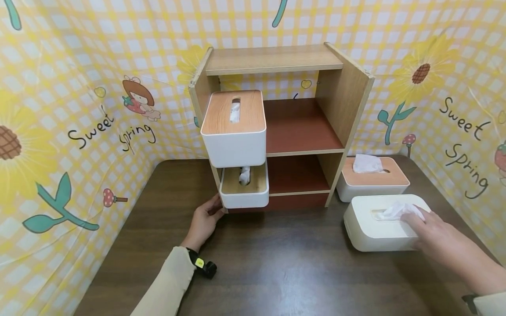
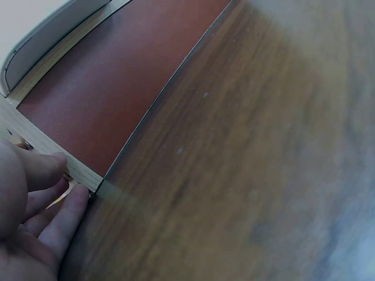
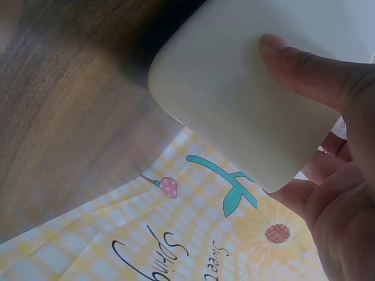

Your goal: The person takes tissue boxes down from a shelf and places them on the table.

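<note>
My right hand (image 1: 439, 237) grips a white tissue box (image 1: 379, 239) at its right end. In the right wrist view the thumb (image 3: 304, 73) lies along the box's smooth white face, fingers round the far edge. A white tissue pokes from the box's top slot, beside my fingers. At the shelf's lower left corner, my left hand (image 1: 203, 221) touches the outside of the wooden side panel (image 2: 55, 146), thumb against its front edge. Above it, a wood-lidded tissue box (image 1: 235, 149) sits on the middle board; another tissue box (image 1: 245, 200) is below.
The two-tier wooden shelf (image 1: 274, 59) stands on the dark wood table (image 1: 284, 263), with reddish-brown boards (image 1: 296, 125). Right of it, behind the held box, is another wood-lidded tissue box (image 1: 373, 191). A yellow checked cloth (image 1: 158, 87) surrounds the table.
</note>
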Tool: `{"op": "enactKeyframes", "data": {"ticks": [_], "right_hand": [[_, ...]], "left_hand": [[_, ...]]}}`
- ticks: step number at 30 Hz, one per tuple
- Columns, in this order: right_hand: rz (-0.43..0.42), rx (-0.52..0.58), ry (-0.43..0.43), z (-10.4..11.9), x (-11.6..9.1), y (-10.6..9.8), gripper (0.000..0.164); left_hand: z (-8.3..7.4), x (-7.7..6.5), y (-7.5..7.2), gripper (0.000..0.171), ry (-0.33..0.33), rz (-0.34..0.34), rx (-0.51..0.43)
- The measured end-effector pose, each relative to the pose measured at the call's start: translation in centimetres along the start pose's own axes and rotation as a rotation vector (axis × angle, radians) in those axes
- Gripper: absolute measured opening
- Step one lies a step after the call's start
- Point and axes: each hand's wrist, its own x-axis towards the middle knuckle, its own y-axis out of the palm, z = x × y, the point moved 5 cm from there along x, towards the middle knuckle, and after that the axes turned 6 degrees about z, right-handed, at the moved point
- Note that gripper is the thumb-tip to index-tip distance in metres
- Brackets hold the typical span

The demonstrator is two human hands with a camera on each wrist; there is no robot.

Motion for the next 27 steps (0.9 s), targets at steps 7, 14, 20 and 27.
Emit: {"op": "enactKeyframes", "data": {"ticks": [7, 14, 20, 27], "right_hand": [[-0.017, 0.018, 0.0, 0.1, -0.31, 0.17, 0.075], [-0.036, 0.022, 0.004, 0.28, -0.54, 0.33, 0.079], [-0.05, 0.026, -0.007, 0.43, -0.7, 0.37, 0.08], [-0.046, 0.027, -0.004, 0.35, -0.93, 0.51, 0.082]], "left_hand": [[-0.04, 0.0, 0.03, 0.052, 0.005, 0.005, 0.011], [0.07, 0.05, -0.01, 0.051, -0.01, 0.004, 0.017], [-0.04, -0.01, 0.01, 0.052, -0.009, 0.005, 0.02], [0.11, 0.03, 0.04, 0.051, -0.018, 0.002, 0.025]]}}
